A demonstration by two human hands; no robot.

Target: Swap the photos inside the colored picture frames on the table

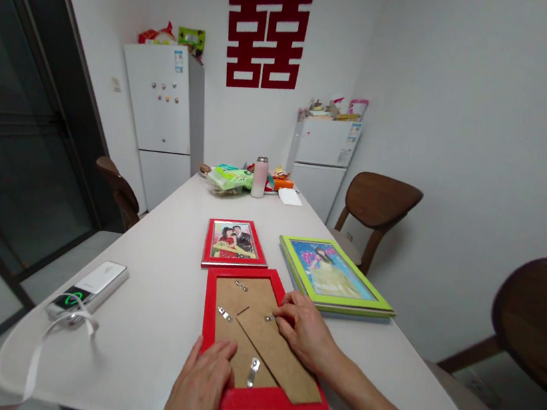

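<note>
A red picture frame [210, 304] lies face down on the table, its brown backboard [231, 293] and slanting stand leg [279, 354] facing up. Small metal clips sit around the backboard, among them a left clip [224, 314] and a front clip [253, 372]. My left hand [204, 384] grips the frame's near left corner, fingers over the left side and thumb along the front edge. At the right side, the fingers of my right hand [305, 330] are pinched together at the right metal clip [269, 317], partly covering that side.
Beyond it lies a red frame with a couple's photo [236, 239]. Stacked green frames [337, 277] lie to the right. A power bank [91, 288] with a white cable sits left. A pink bottle [259, 177] and packets [229, 178] stand at the far end; chairs [380, 199] flank the table.
</note>
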